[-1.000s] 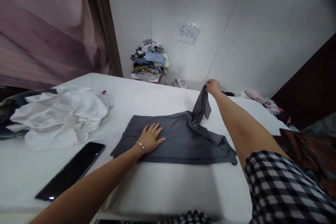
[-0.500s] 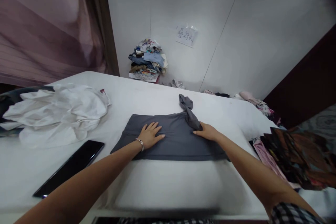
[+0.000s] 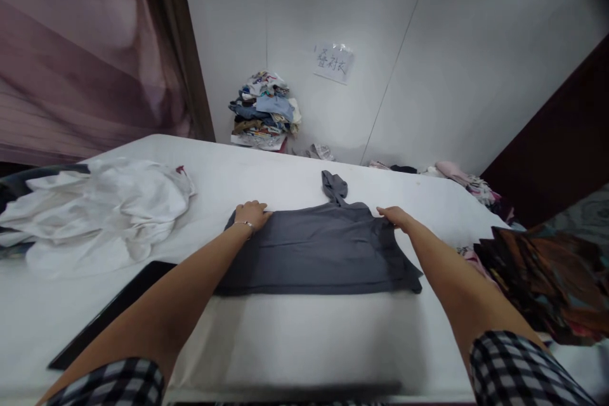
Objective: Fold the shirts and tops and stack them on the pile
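A dark grey shirt [image 3: 309, 250] lies folded into a wide, low shape on the white table, with a bunched sleeve [image 3: 334, 185] sticking out past its far edge. At the shirt's far left corner is my left hand [image 3: 253, 214], its fingers curled over the fabric. My right hand [image 3: 396, 217] pinches the cloth at the far right corner. The fingertips of both hands are partly hidden.
Crumpled white clothes [image 3: 118, 209] lie on the left, near a black phone-like slab [image 3: 109, 314] partly behind my left forearm. A clothes pile [image 3: 266, 108] stands against the wall under a paper sign [image 3: 333, 63]. Folded brown garments [image 3: 547, 279] sit at the right.
My left hand has gone from lying flat on the shirt to its far left corner. My right hand has moved from the sleeve to the far right corner, where the fabric is now spread flatter.
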{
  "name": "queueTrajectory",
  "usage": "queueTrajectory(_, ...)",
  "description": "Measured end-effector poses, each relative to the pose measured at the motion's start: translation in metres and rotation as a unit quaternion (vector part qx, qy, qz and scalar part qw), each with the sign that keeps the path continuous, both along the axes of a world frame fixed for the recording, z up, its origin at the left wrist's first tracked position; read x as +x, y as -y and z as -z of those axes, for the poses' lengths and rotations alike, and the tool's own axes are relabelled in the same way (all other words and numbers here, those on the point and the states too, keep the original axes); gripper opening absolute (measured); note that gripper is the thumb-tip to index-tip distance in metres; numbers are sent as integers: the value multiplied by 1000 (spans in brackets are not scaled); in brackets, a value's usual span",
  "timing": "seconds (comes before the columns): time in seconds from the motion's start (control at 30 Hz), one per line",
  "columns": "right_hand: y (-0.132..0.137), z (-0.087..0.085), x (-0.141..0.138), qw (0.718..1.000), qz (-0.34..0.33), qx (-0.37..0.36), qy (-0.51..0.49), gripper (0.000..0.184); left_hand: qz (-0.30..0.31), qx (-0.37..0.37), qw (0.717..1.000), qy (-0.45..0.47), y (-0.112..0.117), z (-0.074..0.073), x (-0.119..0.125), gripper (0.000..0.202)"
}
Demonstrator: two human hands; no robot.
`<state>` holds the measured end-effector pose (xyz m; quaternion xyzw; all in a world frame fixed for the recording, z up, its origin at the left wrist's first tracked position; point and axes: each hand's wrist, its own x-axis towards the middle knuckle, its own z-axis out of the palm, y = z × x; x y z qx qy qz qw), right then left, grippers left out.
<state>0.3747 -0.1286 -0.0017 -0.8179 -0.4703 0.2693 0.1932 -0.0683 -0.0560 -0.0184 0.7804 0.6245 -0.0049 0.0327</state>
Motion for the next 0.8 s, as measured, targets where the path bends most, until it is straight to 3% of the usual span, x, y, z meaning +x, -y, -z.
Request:
queueTrajectory(0.1, -23, 3, -6, 998, -34, -28, 41, 50, -9, -54, 999, -7, -12, -7, -1, 39)
queueTrajectory(0.27, -56, 6, -22, 993, -88, -15, 73, 64, -22, -104, 994, -3, -27, -11, -7, 28)
queueTrajectory(0.47, -75, 15, -45, 988, -141, 4, 61, 29, -6, -100, 995, 2, -30, -12, -13, 27)
queueTrajectory(0.57, -74, 15, -54, 986, -149, 53, 57, 14, 8, -91, 996, 7, -28, -14, -15, 32)
queueTrajectory(0.63, -68, 11, -58, 982, -152, 93, 58, 15, 22, -82, 996, 14, -25, -15, -17, 35)
queueTrajectory(0.8, -26, 2, -56, 948, -205, 235, 55, 17, 110, 25, 993, 45, 0, -16, -33, 27)
